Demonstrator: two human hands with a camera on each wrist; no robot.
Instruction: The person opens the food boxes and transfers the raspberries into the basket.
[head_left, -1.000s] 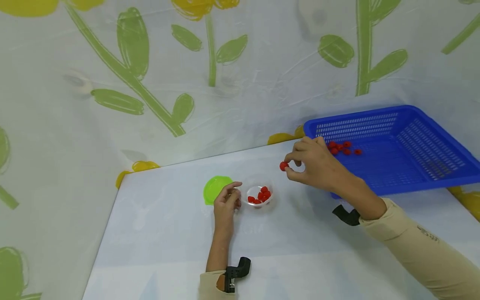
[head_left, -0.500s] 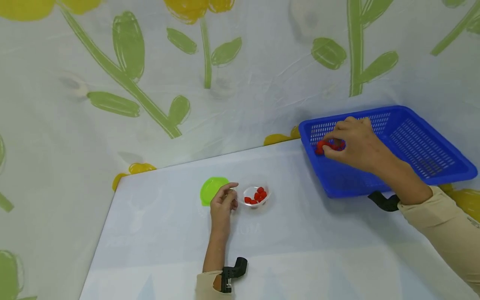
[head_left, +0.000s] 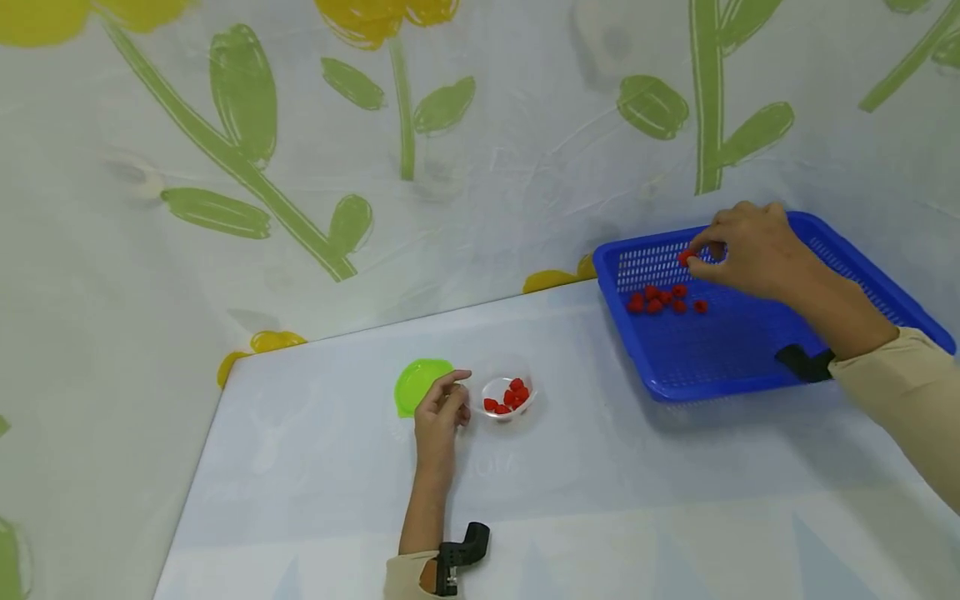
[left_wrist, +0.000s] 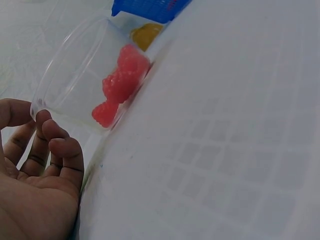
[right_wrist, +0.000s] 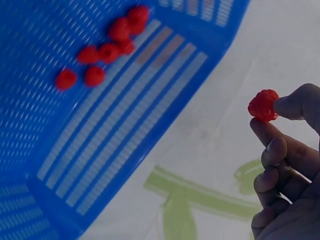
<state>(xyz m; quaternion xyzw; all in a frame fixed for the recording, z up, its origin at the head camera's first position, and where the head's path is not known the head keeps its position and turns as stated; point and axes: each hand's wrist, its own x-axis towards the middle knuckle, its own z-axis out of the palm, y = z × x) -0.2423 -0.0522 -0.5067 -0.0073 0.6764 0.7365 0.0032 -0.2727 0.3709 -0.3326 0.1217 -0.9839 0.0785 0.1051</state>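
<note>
My right hand (head_left: 757,250) pinches a red raspberry (right_wrist: 263,105) between thumb and finger, held up over the blue basket (head_left: 705,367). Below it, several more raspberries (head_left: 654,300) lie loose at the left end of the basket. My left hand (head_left: 440,417) is at the left side of a clear plastic cup (left_wrist: 75,60), fingertips on its rim. Its fingers are bent, and the index finger reaches onto the rim. Several raspberries (left_wrist: 120,82) sit in the bottom of the cup, which stands upright on the table.
Behind the left hand lies a bright green lid (head_left: 420,385), partly covered by it. The white table (head_left: 322,467) meets a flower-printed wall sheet (head_left: 480,217) at the back. The basket's raised sides stand at the right.
My right hand has moved right and into the basket, then lifted up with a raspberry pinched. Fewer basket raspberries were visible behind it mid-way. The left hand has stayed at the cup.
</note>
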